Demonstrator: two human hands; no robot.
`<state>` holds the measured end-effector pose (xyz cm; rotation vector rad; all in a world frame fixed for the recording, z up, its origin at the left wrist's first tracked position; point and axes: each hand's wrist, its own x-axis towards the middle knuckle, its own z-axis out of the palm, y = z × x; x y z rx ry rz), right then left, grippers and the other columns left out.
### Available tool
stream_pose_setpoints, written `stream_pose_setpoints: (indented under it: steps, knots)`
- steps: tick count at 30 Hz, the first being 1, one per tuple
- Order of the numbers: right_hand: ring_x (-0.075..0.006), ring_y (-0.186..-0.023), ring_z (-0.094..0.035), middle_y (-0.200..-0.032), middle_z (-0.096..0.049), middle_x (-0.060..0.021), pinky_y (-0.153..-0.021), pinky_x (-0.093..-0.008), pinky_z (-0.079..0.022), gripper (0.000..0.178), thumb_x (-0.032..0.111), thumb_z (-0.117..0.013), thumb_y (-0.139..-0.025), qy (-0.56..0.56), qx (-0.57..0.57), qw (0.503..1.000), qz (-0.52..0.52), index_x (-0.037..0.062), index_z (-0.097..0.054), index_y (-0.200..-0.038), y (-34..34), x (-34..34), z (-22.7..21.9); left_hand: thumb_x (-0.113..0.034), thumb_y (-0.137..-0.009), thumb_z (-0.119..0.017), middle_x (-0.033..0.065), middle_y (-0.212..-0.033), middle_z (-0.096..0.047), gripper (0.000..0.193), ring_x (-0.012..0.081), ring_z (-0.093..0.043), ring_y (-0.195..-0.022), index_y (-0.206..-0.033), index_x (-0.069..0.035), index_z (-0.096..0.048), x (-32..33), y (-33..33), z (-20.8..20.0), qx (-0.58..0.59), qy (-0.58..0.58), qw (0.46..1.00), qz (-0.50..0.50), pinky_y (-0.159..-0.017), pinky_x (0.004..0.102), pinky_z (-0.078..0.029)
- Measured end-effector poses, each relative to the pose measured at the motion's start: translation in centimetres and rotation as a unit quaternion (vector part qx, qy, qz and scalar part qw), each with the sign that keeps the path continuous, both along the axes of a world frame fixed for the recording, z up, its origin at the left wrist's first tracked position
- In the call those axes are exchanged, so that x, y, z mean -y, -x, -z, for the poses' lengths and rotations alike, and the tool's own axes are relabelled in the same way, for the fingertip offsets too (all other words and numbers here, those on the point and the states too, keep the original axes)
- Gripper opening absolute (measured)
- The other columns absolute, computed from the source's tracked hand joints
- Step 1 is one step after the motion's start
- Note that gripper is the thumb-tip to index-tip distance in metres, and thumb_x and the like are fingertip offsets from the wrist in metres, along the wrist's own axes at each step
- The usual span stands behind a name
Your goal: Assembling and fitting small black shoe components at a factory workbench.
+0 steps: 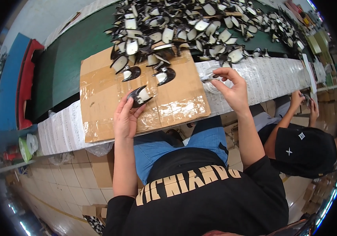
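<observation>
Black-and-white piece (141, 95) lies on the cardboard (105, 102), pinched in your left hand (126, 118). Your right hand (231, 88) pinches a small clear bit (209, 78) over the bench (263, 76).

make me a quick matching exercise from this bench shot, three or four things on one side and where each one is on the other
Things:
1. left hand
2. right hand
3. pile of black and white parts
4. cardboard sheet

Places:
a. on the green surface beyond the cardboard
b. holding a black and white part over the cardboard
c. laid flat across the bench edge, patched with clear tape
d. pinching a small item over the white printed strip

Pairs: 1-b, 2-d, 3-a, 4-c
</observation>
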<state>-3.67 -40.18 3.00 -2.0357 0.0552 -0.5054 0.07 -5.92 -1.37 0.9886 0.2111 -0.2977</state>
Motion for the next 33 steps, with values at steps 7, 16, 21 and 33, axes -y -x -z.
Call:
stream_pose_setpoints:
  steps: [7,16,21,33]
  knots:
    - [-0.0084,-0.094,-0.061,-0.105,-0.068,-0.0048,-0.085,-0.0222,-0.047,0.033,-0.001,-0.070,-0.090,-0.352,-0.024,0.929,-0.116,-0.0008,-0.061,-0.121,0.9,-3.6,-2.4,-0.016,-0.100,-0.060,0.0076,-0.130,-0.062,0.045,0.0189,-0.063,-0.112,-0.144,-0.008,-0.051,1.0,1.4,-1.9,-0.037,0.185,0.980,0.064,-0.096,0.0366,-0.057]
    - [-0.0161,-0.095,-0.060,-0.103,-0.069,-0.0053,-0.086,-0.0283,-0.048,0.030,0.000,-0.079,-0.079,-0.182,0.047,0.974,-0.123,0.0032,-0.072,-0.108,2.1,-10.6,-3.8,-0.008,-0.100,-0.058,0.0093,-0.124,-0.067,0.038,0.0192,-0.067,-0.111,-0.138,-0.004,-0.054,3.2,4.6,-3.2,-0.024,0.174,0.984,0.032,-0.097,0.0358,-0.057]
    - [-0.0197,-0.090,-0.059,-0.097,-0.072,-0.0051,-0.082,-0.0299,-0.048,0.031,0.001,-0.082,-0.075,-0.064,0.090,0.986,-0.122,0.0043,-0.074,-0.104,2.5,-11.9,-4.3,-0.005,-0.099,-0.059,0.0116,-0.127,-0.066,0.038,0.0218,-0.066,-0.115,-0.136,-0.006,-0.056,3.0,5.6,-2.9,0.025,0.179,0.983,0.022,-0.104,0.0443,-0.053]
    - [-0.0167,-0.087,-0.057,-0.096,-0.072,-0.0039,-0.080,-0.0288,-0.048,0.034,0.000,-0.081,-0.074,-0.126,0.036,0.977,-0.166,0.0046,-0.075,-0.108,3.7,-11.8,-4.8,-0.004,-0.097,-0.062,0.0102,-0.122,-0.068,0.034,0.0170,-0.066,-0.109,-0.131,-0.001,-0.059,2.6,5.6,-3.7,0.057,0.157,0.986,0.011,-0.097,0.0323,-0.055]
